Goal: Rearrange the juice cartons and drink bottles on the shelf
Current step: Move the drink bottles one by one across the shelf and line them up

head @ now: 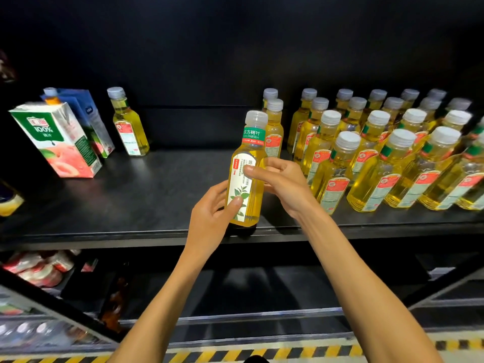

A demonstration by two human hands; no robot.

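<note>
head view: both hands (209, 209) (284, 183) grip a tea bottle (245, 188) upright on the black shelf (157, 195).

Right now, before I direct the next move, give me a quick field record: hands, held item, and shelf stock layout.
left hand: grips the held bottle low, thumb on its label
right hand: grips the same bottle mid-body
held bottle: upright, label toward camera, at the front edge of the shelf
bottle block: rows filling the shelf's right side
two bottles: in line just behind the held one
lone bottle: left, beside the cartons
peach carton: far left
blue carton: behind it
</note>
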